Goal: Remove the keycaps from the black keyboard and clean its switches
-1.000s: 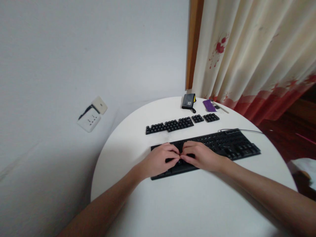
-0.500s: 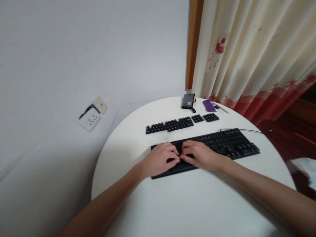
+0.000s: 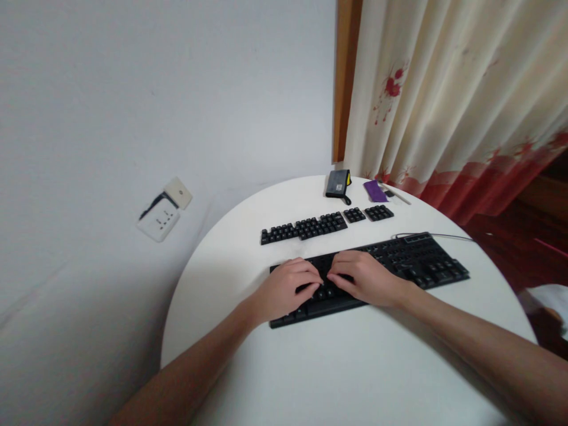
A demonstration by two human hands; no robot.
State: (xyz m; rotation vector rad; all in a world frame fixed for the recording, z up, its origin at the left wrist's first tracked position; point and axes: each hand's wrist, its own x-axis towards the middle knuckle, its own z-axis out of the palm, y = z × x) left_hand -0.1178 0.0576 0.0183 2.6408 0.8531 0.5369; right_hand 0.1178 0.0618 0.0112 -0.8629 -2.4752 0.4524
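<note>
A black computer keyboard [image 3: 337, 303] lies slantwise on the round white table [image 3: 275, 373]. Both my hands are over its left part. My left hand [image 3: 288, 287] curls with fingertips and thumb close together, low over the keys. Just right of it, my right hand [image 3: 361, 277] is bent in a pinch, its fingertips pointing left. A small gap separates the two sets of fingertips. Anything between the fingers is too small or hidden to make out. Behind the keyboard, loose black keycaps [image 3: 322, 225] stand in rows, with smaller blocks of keycaps [image 3: 378, 212] to their right.
At the table's back lie a grey pouch [image 3: 338, 183] with a strap and a purple packet [image 3: 375, 190], beside a thin pale stick. A cable [image 3: 448, 237] runs off the right edge. A wall with a socket [image 3: 160, 219] borders the left; a curtain [image 3: 426, 118] hangs behind.
My hands, whose fingertips met over the keys, have drawn slightly apart, the right one shifting a little right. The keyboard and keycap rows look otherwise the same.
</note>
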